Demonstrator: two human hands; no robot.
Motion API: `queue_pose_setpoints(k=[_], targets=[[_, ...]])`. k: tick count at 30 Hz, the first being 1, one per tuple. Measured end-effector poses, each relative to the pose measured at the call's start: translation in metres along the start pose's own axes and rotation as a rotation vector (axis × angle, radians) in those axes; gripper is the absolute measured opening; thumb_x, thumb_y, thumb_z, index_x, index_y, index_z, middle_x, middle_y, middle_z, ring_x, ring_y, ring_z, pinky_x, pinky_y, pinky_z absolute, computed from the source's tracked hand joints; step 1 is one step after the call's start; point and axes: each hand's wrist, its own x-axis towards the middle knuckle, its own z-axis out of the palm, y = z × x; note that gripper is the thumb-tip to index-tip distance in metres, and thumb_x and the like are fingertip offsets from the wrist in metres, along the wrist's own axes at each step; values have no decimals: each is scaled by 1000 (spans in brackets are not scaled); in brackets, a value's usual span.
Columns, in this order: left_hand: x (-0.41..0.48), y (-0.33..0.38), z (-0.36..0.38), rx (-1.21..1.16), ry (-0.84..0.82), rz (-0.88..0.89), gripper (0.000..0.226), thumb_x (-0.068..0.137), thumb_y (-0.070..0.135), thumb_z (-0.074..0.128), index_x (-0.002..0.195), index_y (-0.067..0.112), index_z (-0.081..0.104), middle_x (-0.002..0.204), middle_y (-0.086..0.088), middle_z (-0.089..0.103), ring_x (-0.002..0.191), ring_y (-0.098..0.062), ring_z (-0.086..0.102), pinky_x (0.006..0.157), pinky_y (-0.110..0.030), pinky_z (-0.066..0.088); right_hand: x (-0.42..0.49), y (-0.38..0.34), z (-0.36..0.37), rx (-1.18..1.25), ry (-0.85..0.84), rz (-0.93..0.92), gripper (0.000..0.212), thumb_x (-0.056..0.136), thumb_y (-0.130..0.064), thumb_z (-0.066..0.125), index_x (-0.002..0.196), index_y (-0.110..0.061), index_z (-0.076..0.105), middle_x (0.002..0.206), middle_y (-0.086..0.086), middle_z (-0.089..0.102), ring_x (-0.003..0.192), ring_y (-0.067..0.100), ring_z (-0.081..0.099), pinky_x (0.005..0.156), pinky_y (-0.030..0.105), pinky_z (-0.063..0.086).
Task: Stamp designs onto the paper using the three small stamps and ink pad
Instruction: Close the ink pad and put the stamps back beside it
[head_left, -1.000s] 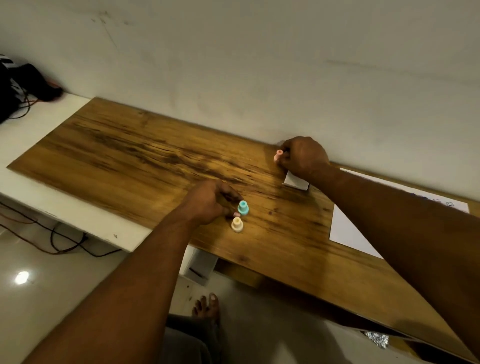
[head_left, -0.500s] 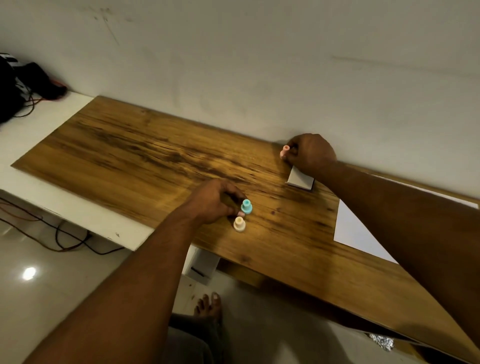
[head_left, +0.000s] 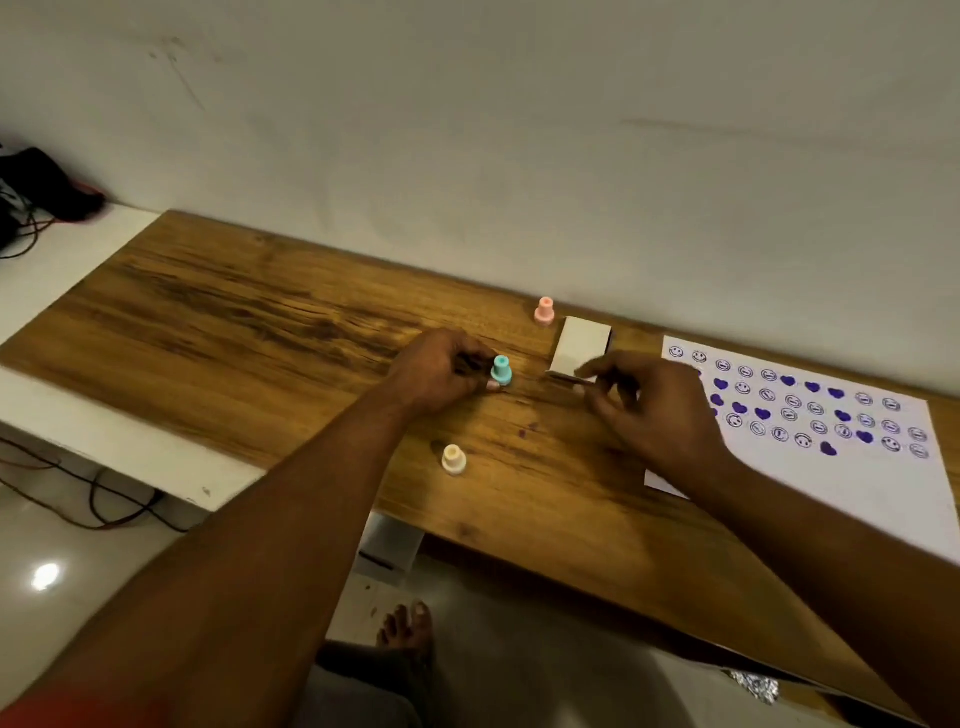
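My left hand (head_left: 441, 371) grips the teal stamp (head_left: 501, 370) on the wooden table (head_left: 249, 322), thumb and fingers around its base. The cream stamp (head_left: 453, 459) stands alone nearer the front edge. Standing near the wall is the pink stamp (head_left: 544, 311), with nothing touching it. The white ink pad (head_left: 579, 345) lies closed just right of it. My right hand (head_left: 654, 410) hovers at the ink pad's near edge, fingers apart and curled, holding nothing. The white paper (head_left: 857, 483) on the right carries rows of smiley and purple heart prints.
The wall runs close behind the table. A white shelf (head_left: 78, 244) with black items and cables (head_left: 31, 208) sits at the far left. A small purple ink spot (head_left: 530, 427) marks the wood. Bare feet and floor show below the front edge.
My right hand let go of the pink stamp by the wall and drew back to the ink pad's near side. My left hand carried the teal stamp away from the cream one.
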Motion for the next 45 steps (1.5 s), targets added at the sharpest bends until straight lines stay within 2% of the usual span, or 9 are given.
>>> queue_pose_setpoints(k=[2,7,18,24,27,31,36,39,45], targets=[[14,6,5,34,26,18,34,73,37,94,104,41,80,98,23,73,98,-2,71,93,-37,60,-22,-6,5,-21,-110,-17,18,93,-38,77,111,-37,77,85,-25,70,80,-5,64,64,7,43],[42,12,17,72,63,68,41,75,42,92,113,35,80,99,21,73,94,1,69,89,-35,61,-37,-17,33,-96,-307,-58,46,88,-58,74,131,-40,69,100,-23,71,85,-5,64,75,14,53],[66,8,15,67,20,62,35,77,34,91,108,43,80,89,31,74,89,5,69,88,-34,61,-29,-28,84,-150,-320,-107,62,83,-71,72,135,-37,64,97,-17,73,83,1,65,74,23,58],[67,10,12,22,-31,73,44,73,29,95,114,36,81,103,16,80,96,-4,73,95,-37,60,-28,-30,90,-138,-305,-121,70,79,-79,68,136,-37,62,89,-19,69,77,0,62,67,20,54],[67,11,15,24,-18,81,47,68,37,97,113,36,81,100,17,79,93,-5,72,88,-33,59,-29,-33,96,-130,-275,-150,71,78,-82,64,134,-37,63,90,-20,69,74,-1,61,63,15,47],[69,10,19,61,29,112,41,71,44,94,110,37,82,86,23,73,79,2,65,72,-24,48,-29,-37,105,-151,-231,-161,71,79,-85,60,131,-38,63,91,-20,72,71,-3,59,59,12,39],[71,9,19,80,43,120,40,75,44,91,113,37,81,88,18,75,81,-4,67,74,-28,52,-28,-39,111,-159,-190,-144,50,89,-73,60,124,-38,66,82,-19,70,67,-2,60,58,18,50],[71,11,19,97,45,123,40,76,43,91,115,37,80,90,20,72,81,0,63,73,-25,48,-28,-43,112,-140,-177,-137,39,93,-64,63,120,-37,68,82,-18,71,67,-1,61,57,17,48],[70,13,17,119,34,128,41,77,44,89,117,38,79,92,22,70,81,3,60,71,-23,43,-24,-40,108,-183,-199,-126,36,94,-61,64,117,-34,71,79,-16,69,65,2,60,54,19,43]])
